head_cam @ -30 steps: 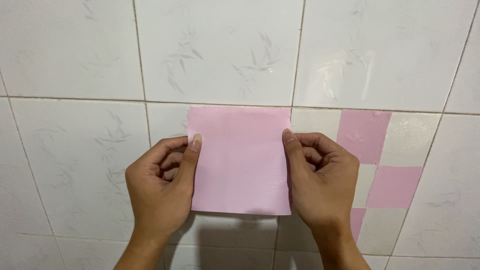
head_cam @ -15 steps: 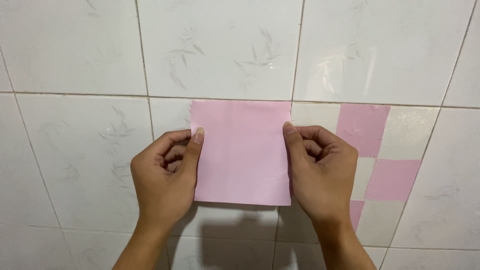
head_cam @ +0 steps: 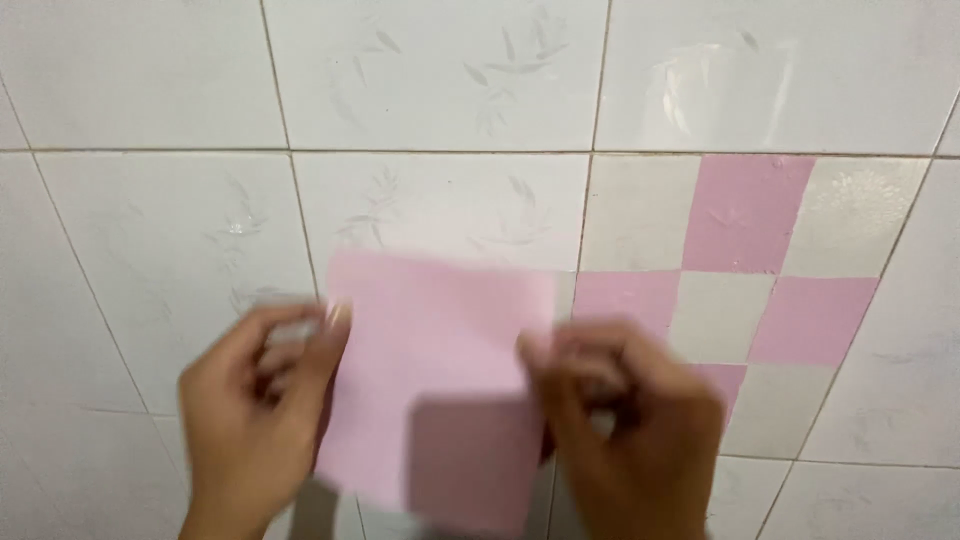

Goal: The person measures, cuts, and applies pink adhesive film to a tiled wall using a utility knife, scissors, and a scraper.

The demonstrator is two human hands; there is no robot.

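pink paper sheet (head_cam: 440,380) held between your two hands, low centre of the view, over white tiles.

the sheet is square-ish and tilted a little, its lower right part darker, either shaded or folded over; blur keeps you from telling which. your left hand (head_cam: 255,420) pinches the sheet's left edge, fingers curled, thumb side against the paper: grip narrow, holding the sheet. your right hand (head_cam: 630,430) grips the right edge the same way, fingertips on the paper. both hands are motion-blurred, so finger detail is lost. behind is a white tiled surface (head_cam: 150,250) with faint leaf prints. to the right sits a patch of small pink and cream checker tiles (head_cam: 745,215), just beside your right hand.
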